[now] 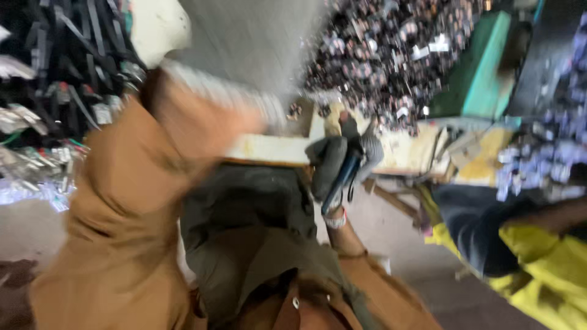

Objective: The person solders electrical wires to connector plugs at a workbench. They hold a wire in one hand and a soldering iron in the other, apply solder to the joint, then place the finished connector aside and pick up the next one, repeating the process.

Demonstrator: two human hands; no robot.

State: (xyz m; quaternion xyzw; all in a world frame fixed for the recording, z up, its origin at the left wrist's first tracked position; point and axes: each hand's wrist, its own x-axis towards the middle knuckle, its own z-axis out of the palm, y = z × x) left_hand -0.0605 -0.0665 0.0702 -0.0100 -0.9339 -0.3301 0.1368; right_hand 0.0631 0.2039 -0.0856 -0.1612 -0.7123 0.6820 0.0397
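I saw the right hand [342, 160], in a grey glove, with its fingers wrapped around a dark blue-handled tool [340, 181] just above the edge of the tabletop [269, 150]. The tool pointed down toward the lap. I judged it rigid and fairly light, best gripped mid-handle. The left hand [160, 30] was raised at the top of the view, too blurred to tell its fingers' state. A heap of small metal parts [391, 55] lay beyond the tabletop.
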